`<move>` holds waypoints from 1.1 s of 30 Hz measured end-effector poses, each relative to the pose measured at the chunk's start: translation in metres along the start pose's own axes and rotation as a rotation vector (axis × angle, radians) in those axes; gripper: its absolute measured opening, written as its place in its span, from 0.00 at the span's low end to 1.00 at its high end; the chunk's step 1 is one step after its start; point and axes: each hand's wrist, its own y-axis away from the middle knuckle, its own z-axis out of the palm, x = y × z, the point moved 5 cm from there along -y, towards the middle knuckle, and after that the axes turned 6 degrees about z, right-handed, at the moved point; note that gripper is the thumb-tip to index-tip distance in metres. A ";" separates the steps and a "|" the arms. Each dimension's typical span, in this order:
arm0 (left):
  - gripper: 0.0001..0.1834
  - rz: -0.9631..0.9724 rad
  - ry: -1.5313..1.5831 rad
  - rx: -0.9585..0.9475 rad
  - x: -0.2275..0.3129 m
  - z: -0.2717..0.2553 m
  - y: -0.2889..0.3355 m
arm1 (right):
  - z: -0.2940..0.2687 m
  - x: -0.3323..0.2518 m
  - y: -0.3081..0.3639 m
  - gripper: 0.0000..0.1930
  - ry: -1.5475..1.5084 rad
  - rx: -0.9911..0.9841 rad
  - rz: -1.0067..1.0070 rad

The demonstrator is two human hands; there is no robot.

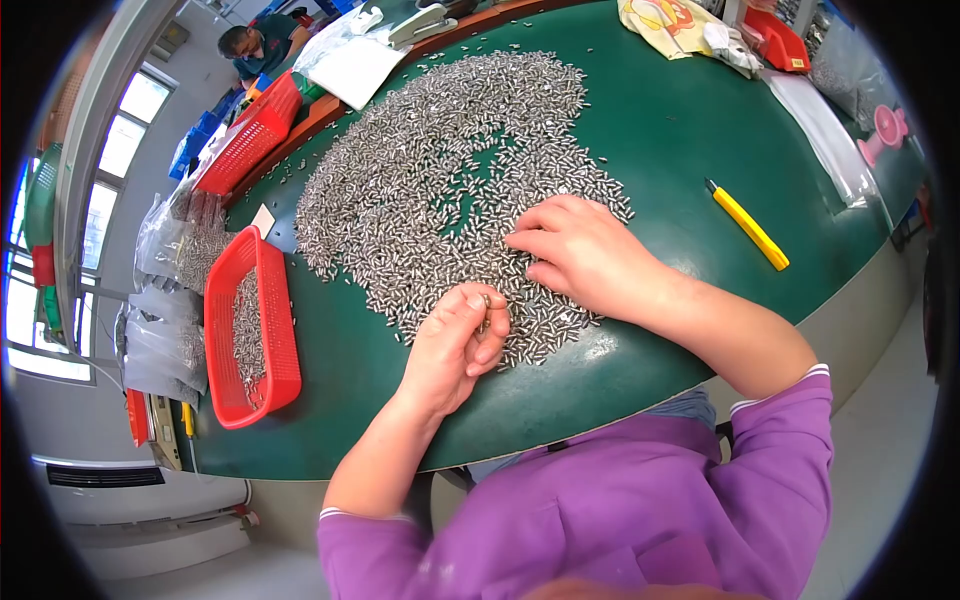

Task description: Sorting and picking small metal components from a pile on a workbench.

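Note:
A wide heap of small silvery metal pins (pixel 400 170) covers the middle of the green table. At its near edge, my left hand (pixel 455 345) is closed, with a small metal pin (pixel 487 300) pinched between thumb and index finger and the other fingers curled in. My right hand (pixel 585 255) rests palm down on the right part of the heap. Its fingers are bent and slightly apart, the tips touching loose pins. Whether a pin sits under those fingertips is hard to see. Left of the heap stands a red plastic basket (pixel 285 335) with more pins inside.
A yellow utility knife (pixel 750 228) lies right of the heap on the green tabletop (pixel 670 130). Bags of parts (pixel 165 340) sit beyond the basket at left. Another red basket (pixel 255 135) and a white sheet (pixel 352 70) are far left. A co-worker (pixel 265 42) sits behind.

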 end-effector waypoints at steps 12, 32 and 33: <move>0.13 0.009 0.058 0.013 0.000 -0.002 0.000 | -0.006 0.001 -0.006 0.09 -0.064 0.058 -0.046; 0.12 0.021 0.028 -0.062 0.001 0.004 0.001 | -0.007 -0.002 -0.003 0.05 -0.143 0.016 0.002; 0.12 0.022 0.029 -0.061 0.001 0.005 0.001 | -0.009 -0.003 -0.003 0.06 -0.160 0.031 0.018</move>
